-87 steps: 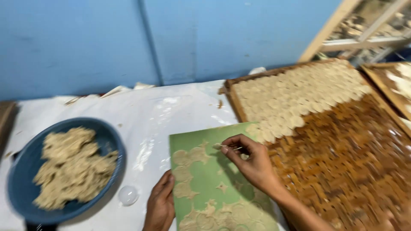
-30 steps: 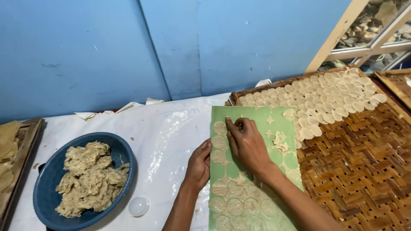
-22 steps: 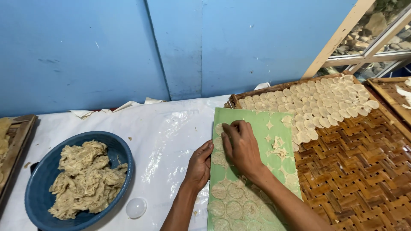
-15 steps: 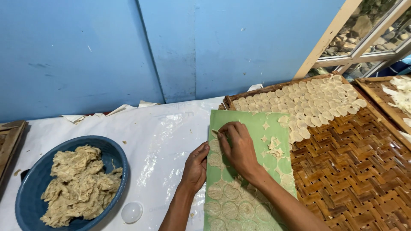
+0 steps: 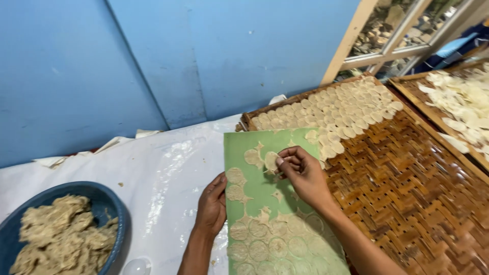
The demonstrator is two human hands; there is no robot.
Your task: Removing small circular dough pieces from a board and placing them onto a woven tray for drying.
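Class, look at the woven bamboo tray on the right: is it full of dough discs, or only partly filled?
Partly filled. The dough discs cover only the far end of the woven tray; its near part shows bare weave.

Green sheet [image 5: 265, 193], pale dough discs [image 5: 271, 160]
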